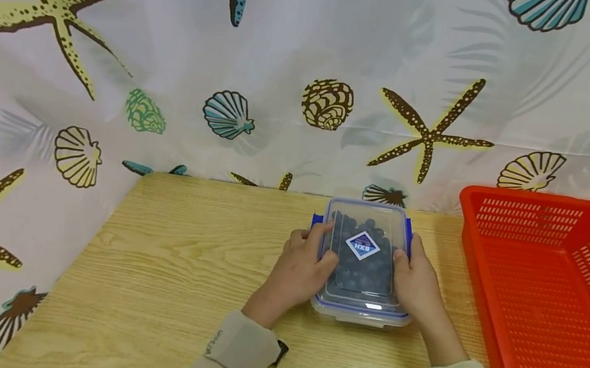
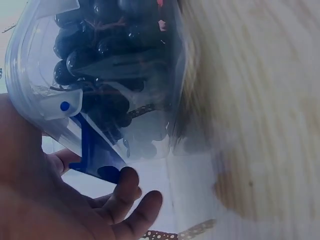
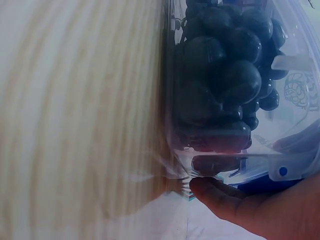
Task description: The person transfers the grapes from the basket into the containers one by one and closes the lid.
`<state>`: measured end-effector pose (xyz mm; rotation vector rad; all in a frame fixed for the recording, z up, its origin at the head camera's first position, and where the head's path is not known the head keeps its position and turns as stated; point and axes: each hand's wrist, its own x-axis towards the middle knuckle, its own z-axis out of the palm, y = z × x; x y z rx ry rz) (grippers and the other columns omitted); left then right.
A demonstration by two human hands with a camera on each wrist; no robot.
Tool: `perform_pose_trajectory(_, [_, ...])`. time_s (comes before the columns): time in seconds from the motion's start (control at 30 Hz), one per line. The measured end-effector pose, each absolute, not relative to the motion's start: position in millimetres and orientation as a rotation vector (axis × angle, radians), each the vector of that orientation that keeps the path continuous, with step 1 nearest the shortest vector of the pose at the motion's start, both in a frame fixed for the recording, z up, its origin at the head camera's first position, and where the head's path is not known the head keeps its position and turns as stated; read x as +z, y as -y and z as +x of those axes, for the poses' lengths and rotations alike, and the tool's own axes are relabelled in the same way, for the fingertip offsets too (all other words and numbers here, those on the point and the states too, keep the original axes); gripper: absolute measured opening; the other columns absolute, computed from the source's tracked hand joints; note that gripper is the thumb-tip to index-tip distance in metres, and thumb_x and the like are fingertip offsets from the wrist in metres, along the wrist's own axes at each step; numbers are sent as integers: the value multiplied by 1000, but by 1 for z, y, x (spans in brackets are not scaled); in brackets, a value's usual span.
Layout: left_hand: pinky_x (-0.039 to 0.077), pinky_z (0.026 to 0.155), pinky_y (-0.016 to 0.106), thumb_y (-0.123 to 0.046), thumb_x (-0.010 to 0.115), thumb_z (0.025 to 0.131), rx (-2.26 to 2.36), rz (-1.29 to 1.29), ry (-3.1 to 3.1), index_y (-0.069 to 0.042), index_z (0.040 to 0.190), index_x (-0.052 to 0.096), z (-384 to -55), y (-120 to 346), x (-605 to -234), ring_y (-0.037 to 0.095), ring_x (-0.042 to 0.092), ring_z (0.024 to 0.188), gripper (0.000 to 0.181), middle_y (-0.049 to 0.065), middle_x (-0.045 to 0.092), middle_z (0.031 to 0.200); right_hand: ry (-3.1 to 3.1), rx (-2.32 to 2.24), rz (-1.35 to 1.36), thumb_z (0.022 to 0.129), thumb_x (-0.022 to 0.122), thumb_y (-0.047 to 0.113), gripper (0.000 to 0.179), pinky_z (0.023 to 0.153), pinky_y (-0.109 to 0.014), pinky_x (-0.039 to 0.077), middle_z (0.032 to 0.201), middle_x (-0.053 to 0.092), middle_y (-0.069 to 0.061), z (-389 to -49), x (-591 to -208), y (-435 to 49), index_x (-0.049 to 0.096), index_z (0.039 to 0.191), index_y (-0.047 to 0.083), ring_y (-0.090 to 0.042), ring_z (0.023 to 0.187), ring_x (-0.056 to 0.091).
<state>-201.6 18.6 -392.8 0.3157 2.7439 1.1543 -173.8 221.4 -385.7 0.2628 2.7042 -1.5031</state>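
A clear plastic food container with a blue-rimmed lid and a diamond label sits on the table, full of dark grapes. On its left side my left hand grips it, thumb over the lid's edge. The left wrist view shows a blue latch sticking out from that side, with the fingers curled about it. From the right, my right hand holds the container, thumb on the lid and fingers along the side. Another blue latch shows beside the right fingers, partly covered by that hand.
To the right stands a large red plastic basket with slotted walls. The wooden table stretches to the left of the container. Behind hangs a pale cloth printed with starfish and shells.
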Motion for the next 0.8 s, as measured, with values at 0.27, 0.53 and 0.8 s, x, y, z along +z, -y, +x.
perform_pose_trajectory(0.27, [37,107,53,-28,45,92,1193,332,-2787,-18,155,43,-201,-20,-390,36,39,131,64,23,34,151,-2711,-1478,271,110,32,15,61,117,-56,14,160,14,-33,-175,-385,-222,3,157,-10,-46,148,15])
perform_pose_trajectory(0.53, [40,106,54,-24,43,95,1207,333,-2730,-14,157,36,-199,-22,-389,37,45,126,63,18,28,156,-2697,-1492,281,110,33,15,61,116,-58,15,161,16,-32,-175,-385,-220,3,159,-7,-45,148,16])
perform_pose_trajectory(0.8, [38,109,51,-19,40,98,1215,370,-2712,-10,158,31,-199,-24,-390,37,44,134,61,20,21,162,-2678,-1499,291,111,32,16,61,116,-58,15,162,14,-30,-174,-385,-220,2,159,-5,-44,149,14])
